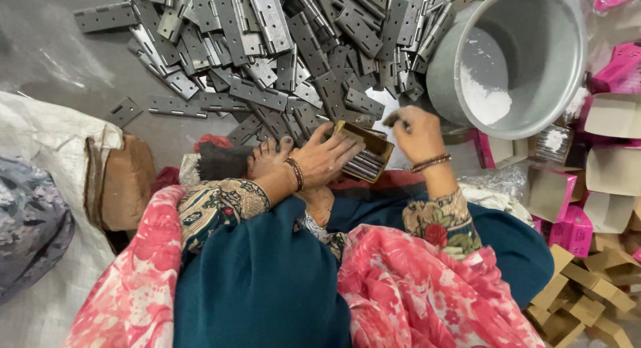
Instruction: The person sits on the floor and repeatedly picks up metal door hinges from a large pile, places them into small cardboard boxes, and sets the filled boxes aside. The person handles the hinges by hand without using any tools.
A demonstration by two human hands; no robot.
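My left hand (325, 158) grips a small open cardboard box (366, 152) that holds several metal hinges packed side by side. My right hand (417, 131) is just right of the box, its fingers closed around a dark metal hinge (391, 118) at the edge of the pile. A large heap of grey metal hinges (280, 48) covers the floor in front of both hands. My bare foot (270, 154) rests beside the left wrist.
A grey metal pot (534, 88) with white powder inside stands at the upper right, against the heap. Pink and brown empty small boxes (587, 208) are piled along the right. A white sack (40, 141) and a brown cardboard piece (120, 181) lie at left.
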